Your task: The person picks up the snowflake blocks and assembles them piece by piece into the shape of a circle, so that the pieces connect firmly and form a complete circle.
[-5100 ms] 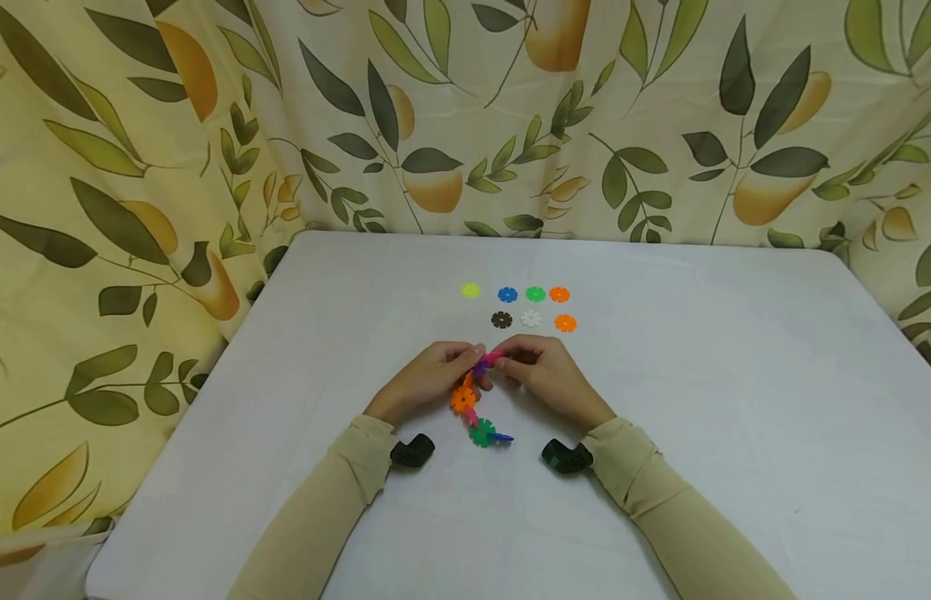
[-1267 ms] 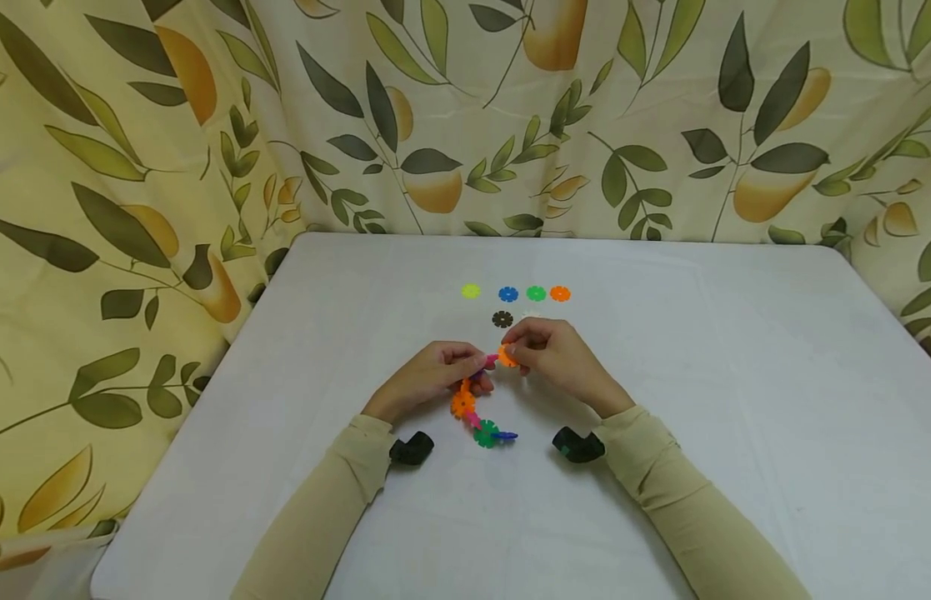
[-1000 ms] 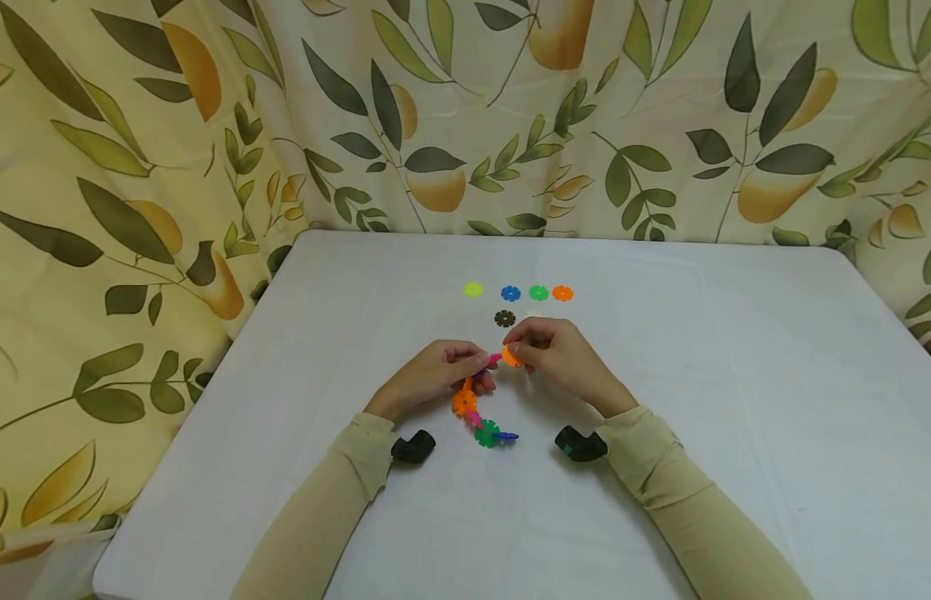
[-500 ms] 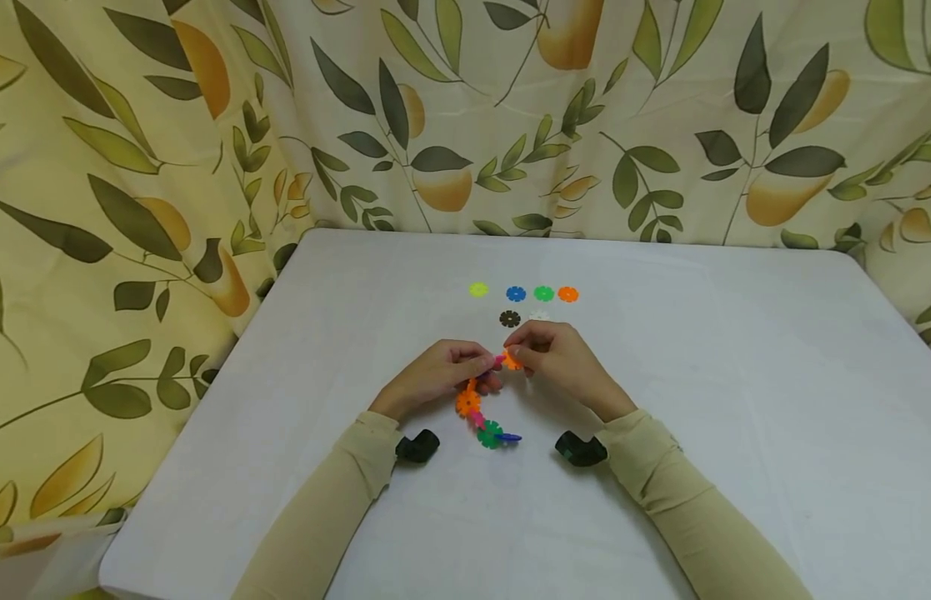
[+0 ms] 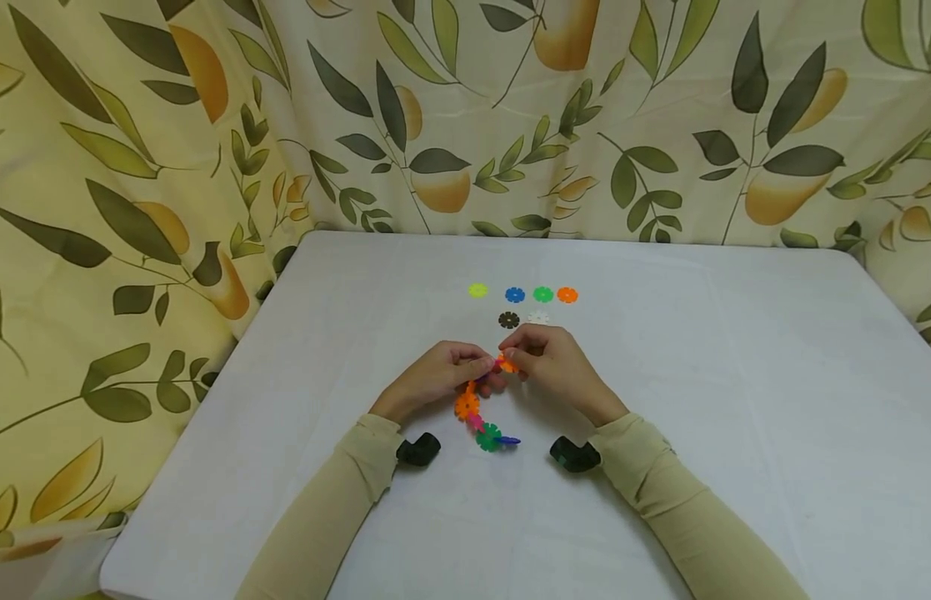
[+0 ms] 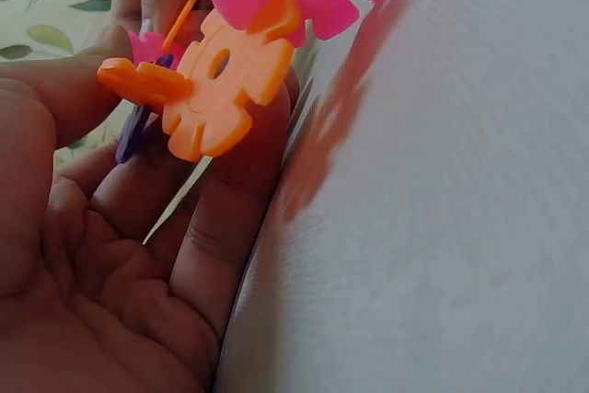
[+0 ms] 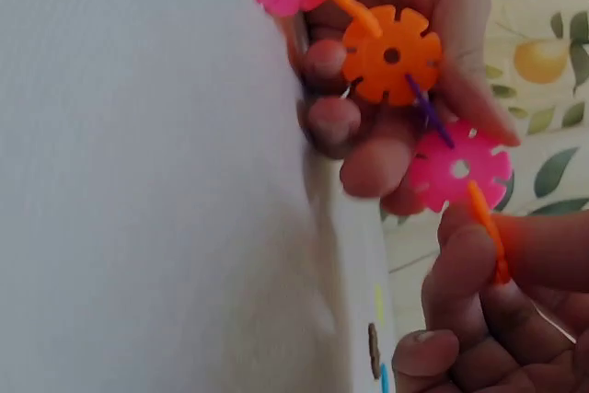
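Observation:
A curved chain of slotted plastic snowflake discs hangs from my left hand (image 5: 438, 375); the thumb and fingers pinch it near its upper end, at the pink disc (image 7: 488, 165). Between thumb and fingertips, my right hand (image 5: 558, 367) holds an orange disc (image 7: 485, 218), set edge-on at the pink disc's rim; how deep it sits in the slot is hard to tell. Below the left hand trail another orange disc (image 5: 468, 407), a small pink one, a green disc (image 5: 488, 437) and a blue disc (image 5: 512, 442). The left wrist view shows a purple disc (image 6: 134, 131) beside the fingers.
On the white table (image 5: 735, 400) beyond the hands lie loose discs: yellow (image 5: 478, 290), blue (image 5: 515, 295), green (image 5: 543, 294), orange (image 5: 568, 295), brown (image 5: 508, 320) and white (image 5: 538, 317), partly behind the right hand. A patterned curtain (image 5: 510, 117) hangs behind.
The orange disc that lay front right among the loose ones is now in my right hand, against the pink disc. Over the last second the right hand has shifted slightly toward the left hand.

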### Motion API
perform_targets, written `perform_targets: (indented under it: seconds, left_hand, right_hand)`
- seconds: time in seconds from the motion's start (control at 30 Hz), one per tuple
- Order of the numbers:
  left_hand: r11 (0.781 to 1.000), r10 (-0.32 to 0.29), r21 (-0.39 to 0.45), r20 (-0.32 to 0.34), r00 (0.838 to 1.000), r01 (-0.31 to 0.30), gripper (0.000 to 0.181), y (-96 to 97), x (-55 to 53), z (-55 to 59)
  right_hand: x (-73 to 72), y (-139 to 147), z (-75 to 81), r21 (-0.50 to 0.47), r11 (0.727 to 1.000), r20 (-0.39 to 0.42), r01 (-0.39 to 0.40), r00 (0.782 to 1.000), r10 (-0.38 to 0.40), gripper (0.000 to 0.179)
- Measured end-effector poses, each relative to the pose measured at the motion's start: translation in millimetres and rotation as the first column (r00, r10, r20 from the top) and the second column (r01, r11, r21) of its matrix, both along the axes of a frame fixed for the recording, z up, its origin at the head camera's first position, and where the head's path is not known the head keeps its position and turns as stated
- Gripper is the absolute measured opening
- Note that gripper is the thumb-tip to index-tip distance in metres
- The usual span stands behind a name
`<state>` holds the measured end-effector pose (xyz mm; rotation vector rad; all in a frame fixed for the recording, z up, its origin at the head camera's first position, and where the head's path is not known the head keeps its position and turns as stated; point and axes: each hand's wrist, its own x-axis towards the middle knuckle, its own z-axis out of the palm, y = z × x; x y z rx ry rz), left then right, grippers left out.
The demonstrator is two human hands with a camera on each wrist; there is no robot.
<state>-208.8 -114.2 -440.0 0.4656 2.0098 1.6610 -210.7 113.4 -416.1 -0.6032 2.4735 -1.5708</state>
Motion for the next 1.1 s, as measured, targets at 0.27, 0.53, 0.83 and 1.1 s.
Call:
perform_targets:
  seconds: [0.27,0.53,0.83,1.1]
  left_hand:
    - [0.999,-0.01,0.032,0.005,1.0,0.01,0.029,-1.8,-0.7,0.1]
    - [1.0,-0.006,0.011,0.003,1.0,0.006,0.034,-3.5,0.1,-0.3]
    - [1.0,-0.008,0.009,-0.003,1.0,0.008,0.04,-7.3,-0.2,-0.7]
    - [0.999,-0.011,0.038,0.004,1.0,0.011,0.039,-9.3,0.3,-1.7]
  right_hand:
    - [-13.6,20.4,-2.7,0.023,0.993,-0.018,0.116,0.993,-0.116,0.028]
    - [-26.4,41.7,-9.3,0.147,0.979,-0.031,0.144,0.99,-0.141,0.037]
    - [-31.3,42.2,-16.7,0.339,0.94,-0.093,-0.028,0.994,0.064,0.049]
    - [-30.9,40.0,-18.0,0.376,0.927,-0.242,-0.021,0.963,0.12,0.032]
